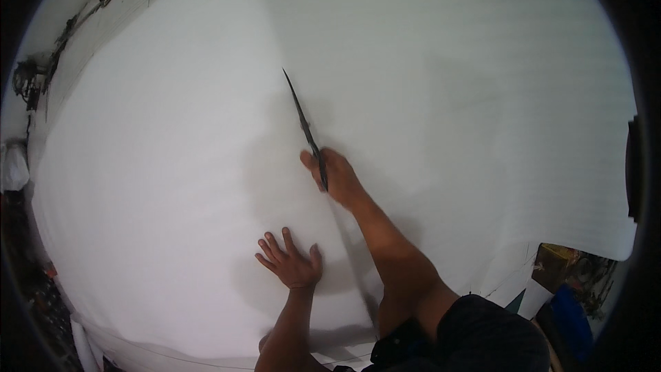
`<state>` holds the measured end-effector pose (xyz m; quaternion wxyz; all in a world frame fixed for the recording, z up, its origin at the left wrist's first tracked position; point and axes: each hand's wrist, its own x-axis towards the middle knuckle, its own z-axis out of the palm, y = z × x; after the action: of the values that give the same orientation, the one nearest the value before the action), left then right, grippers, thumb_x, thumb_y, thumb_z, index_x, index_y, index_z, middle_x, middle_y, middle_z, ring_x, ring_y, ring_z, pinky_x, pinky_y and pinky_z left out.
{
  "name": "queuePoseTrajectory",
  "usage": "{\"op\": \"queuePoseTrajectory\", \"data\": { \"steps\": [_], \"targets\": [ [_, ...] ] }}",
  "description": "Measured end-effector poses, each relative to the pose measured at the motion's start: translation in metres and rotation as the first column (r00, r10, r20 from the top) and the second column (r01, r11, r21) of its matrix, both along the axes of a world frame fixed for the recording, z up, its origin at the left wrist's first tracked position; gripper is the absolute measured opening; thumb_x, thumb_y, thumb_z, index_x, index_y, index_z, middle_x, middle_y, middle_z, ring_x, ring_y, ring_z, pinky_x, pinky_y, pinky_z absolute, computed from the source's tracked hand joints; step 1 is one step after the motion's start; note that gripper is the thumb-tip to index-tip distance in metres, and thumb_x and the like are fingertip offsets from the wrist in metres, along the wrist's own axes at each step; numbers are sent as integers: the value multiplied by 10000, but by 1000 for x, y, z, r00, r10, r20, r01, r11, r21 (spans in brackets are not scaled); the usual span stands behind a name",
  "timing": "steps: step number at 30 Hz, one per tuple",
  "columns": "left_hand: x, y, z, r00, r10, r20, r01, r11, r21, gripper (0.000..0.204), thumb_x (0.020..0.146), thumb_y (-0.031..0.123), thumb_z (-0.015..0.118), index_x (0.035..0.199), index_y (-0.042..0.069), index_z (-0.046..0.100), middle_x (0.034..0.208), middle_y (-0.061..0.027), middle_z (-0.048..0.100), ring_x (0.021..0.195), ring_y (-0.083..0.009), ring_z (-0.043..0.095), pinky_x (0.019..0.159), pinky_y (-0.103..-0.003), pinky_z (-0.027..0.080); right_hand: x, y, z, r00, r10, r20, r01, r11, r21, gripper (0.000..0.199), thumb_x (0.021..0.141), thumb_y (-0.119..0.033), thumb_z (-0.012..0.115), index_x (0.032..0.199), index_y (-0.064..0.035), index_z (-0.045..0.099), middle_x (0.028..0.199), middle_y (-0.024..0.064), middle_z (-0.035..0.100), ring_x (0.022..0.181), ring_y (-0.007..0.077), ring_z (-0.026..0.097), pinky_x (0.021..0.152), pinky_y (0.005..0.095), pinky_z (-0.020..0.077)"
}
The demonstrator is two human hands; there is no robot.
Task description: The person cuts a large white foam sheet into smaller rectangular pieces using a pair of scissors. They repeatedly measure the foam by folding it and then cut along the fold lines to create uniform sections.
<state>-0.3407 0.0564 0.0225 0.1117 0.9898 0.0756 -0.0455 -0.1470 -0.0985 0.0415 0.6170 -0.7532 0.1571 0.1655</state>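
Note:
A large white sheet point(158, 165) spreads over most of the view; whether it is foam, fabric or paper I cannot tell. My right hand point(342, 178) grips a pair of dark scissors point(303, 120), the long narrow blades pointing away from me and slightly left. The blades look edge-on, so I cannot tell how far apart they are. They lie along a line where a brighter left part of the white material meets a greyer right part. Nearer to me, my left hand point(292, 262) rests flat on the brighter part, fingers spread, holding nothing.
At the lower right, beyond the sheet's edge, are a yellowish box point(555, 260) and a blue object point(573, 317). A dark object point(633, 169) stands at the right rim. Clutter lines the left side, with a whitish bag point(14, 167) among it.

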Motion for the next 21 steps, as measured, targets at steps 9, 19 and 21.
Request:
{"op": "queuePoseTrajectory", "data": {
  "steps": [9,19,21],
  "targets": [
    [70,2,24,988,142,60,-127,970,-205,669,846,378,675,1364,2,478,1423,-322,364,1393,-479,259,1147,-616,135,60,1,-4,994,51,-101,-59,995,-81,658,877,-657,604,721,-18,574,700,164,617,695,315,616,668,442,480],
    [285,19,-6,975,104,197,-124,988,93,676,993,500,435,1557,166,273,1606,-237,169,1491,-430,124,1187,-592,40,60,6,1,993,-4,-118,-10,994,-111,609,883,-612,636,700,-38,546,643,135,581,616,291,576,615,431,457],
    [283,16,-3,983,106,153,-125,984,123,681,995,511,425,1561,170,259,1609,-232,165,1490,-429,128,1189,-585,54,62,4,11,989,-5,-148,-9,996,-94,604,882,-608,641,698,-41,541,634,128,578,605,285,578,602,425,455]
  ]
}}
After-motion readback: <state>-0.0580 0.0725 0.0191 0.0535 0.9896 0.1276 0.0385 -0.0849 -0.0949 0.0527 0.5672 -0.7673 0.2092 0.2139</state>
